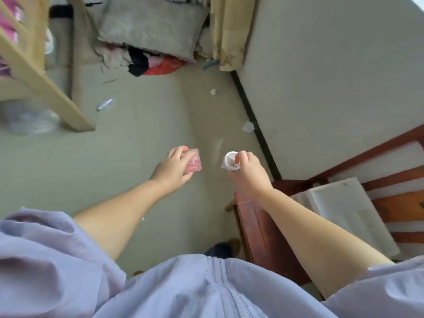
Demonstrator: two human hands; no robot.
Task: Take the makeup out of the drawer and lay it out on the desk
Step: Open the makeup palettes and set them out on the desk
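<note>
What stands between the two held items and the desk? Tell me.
Nothing visible does. The left hand holds a pink compact and the right hand a white jar, both in open air above the floor. The desk top itself is not clearly in view; only brown wooden furniture shows at right.

1. A small clear bottle [105, 104] lies on the beige floor [142, 143].
2. Crumpled paper scraps [248, 126] sit beside the black baseboard [254, 120].
3. A clothes pile [149, 61] lies beneath a grey cushion [149, 26].

Both arms extended forward, forearms bare. Left hand [173, 167] fingers curled in a grip. Right hand [249, 172] pinched closed, near the left.
</note>
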